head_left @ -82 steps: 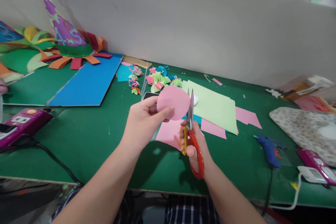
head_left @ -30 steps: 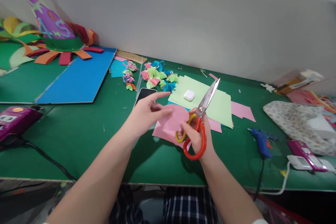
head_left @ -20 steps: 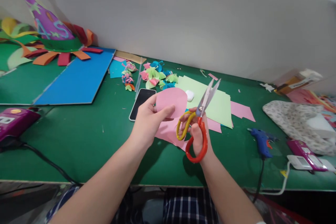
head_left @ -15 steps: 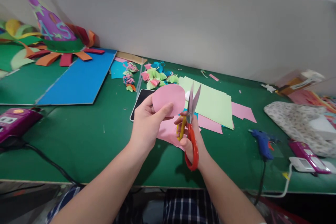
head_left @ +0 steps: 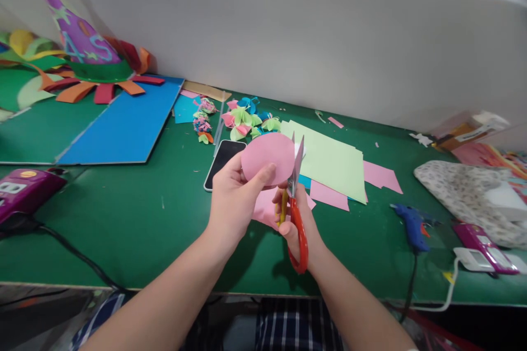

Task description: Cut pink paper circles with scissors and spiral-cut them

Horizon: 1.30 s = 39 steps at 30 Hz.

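Over the desk's [head_left: 123,219] near edge, the left hand [head_left: 234,200] pinches a pink paper circle [head_left: 267,156], the right hand's [head_left: 297,225] grip closed on scissors [head_left: 300,238] at its rim; short snips, paper turned, should keep the curve smooth.

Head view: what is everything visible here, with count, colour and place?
table: one, green, underneath
pink circle: one, pink, held up centre
scissors: one, red and yellow handles, beside the circle
phone: one, black, left of the circle
paper sheets: several, light green and pink, right of centre
paper flowers: a cluster, mixed colours, behind the phone
board: one, blue, far left
cone hat: one, purple, far left corner
glue gun: one, blue, right
cloth: one, patterned, far right
left hand: one, bare, holds pink circle
right hand: one, bare, holds scissors
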Each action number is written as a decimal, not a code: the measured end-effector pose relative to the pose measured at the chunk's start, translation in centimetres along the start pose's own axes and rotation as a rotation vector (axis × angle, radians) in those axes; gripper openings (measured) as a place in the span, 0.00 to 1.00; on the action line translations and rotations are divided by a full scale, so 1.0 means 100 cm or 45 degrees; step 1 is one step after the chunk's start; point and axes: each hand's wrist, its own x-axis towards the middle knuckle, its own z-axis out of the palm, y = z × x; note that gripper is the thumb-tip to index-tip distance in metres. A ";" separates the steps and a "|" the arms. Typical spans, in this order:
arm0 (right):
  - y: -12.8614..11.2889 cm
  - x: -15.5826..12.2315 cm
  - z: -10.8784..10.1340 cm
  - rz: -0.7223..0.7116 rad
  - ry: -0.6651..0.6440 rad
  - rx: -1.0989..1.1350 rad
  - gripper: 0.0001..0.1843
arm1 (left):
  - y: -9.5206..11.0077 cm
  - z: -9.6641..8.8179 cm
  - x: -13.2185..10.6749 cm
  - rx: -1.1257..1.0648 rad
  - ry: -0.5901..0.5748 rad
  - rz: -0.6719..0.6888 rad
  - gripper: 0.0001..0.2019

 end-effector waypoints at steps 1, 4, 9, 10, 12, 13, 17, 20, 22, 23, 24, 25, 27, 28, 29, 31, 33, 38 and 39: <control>0.001 0.000 0.000 -0.008 -0.005 -0.010 0.51 | 0.000 0.000 0.000 0.002 0.000 0.003 0.13; 0.003 0.000 -0.002 -0.031 -0.009 -0.035 0.51 | -0.001 -0.002 0.001 0.009 0.000 0.013 0.13; 0.007 0.000 -0.005 0.024 -0.046 -0.040 0.51 | 0.000 -0.003 0.001 0.050 -0.001 0.008 0.13; 0.009 0.000 -0.005 0.027 -0.049 -0.035 0.51 | 0.001 -0.002 0.001 0.051 -0.006 0.006 0.13; 0.012 0.000 -0.005 0.019 -0.049 -0.014 0.50 | 0.001 -0.002 0.001 0.037 -0.012 0.005 0.12; 0.014 0.000 -0.005 0.017 -0.051 0.001 0.49 | 0.001 -0.002 0.001 0.031 -0.011 0.004 0.11; 0.014 0.000 -0.004 0.052 -0.033 0.031 0.50 | 0.001 -0.002 0.002 0.022 -0.009 0.001 0.11; 0.010 -0.001 -0.004 0.062 -0.014 0.043 0.47 | 0.000 -0.004 0.003 -0.002 -0.021 0.011 0.13; 0.008 -0.001 -0.003 0.062 -0.004 0.056 0.47 | 0.000 -0.006 0.004 0.000 -0.019 0.015 0.14; 0.007 -0.001 -0.003 0.063 0.008 0.060 0.48 | 0.001 -0.006 0.005 0.009 -0.014 0.015 0.15; 0.007 -0.001 -0.003 0.065 0.025 0.062 0.49 | 0.001 -0.007 0.005 0.017 -0.007 0.015 0.15; 0.006 -0.001 -0.003 0.068 0.034 0.061 0.50 | 0.002 -0.007 0.005 0.025 -0.003 0.015 0.15; 0.007 -0.001 -0.003 0.073 0.023 0.058 0.53 | 0.003 -0.007 0.005 0.030 -0.005 0.015 0.15; 0.007 -0.001 -0.003 0.072 0.002 0.055 0.53 | 0.004 -0.007 0.004 0.031 -0.008 0.015 0.15; 0.007 -0.001 -0.004 0.068 -0.024 0.050 0.53 | 0.005 -0.007 0.004 0.037 -0.011 0.017 0.14; 0.006 -0.001 -0.004 0.053 -0.062 0.040 0.53 | 0.005 -0.006 0.003 0.066 -0.013 0.023 0.14; 0.005 0.000 -0.004 0.048 -0.060 0.034 0.53 | 0.005 -0.007 0.003 0.099 -0.011 0.034 0.14; 0.003 0.000 -0.002 0.090 -0.023 0.046 0.53 | 0.003 -0.008 0.004 0.117 -0.015 0.044 0.15; 0.003 0.000 -0.002 0.100 -0.018 0.055 0.52 | 0.002 -0.008 0.004 0.116 -0.015 0.043 0.15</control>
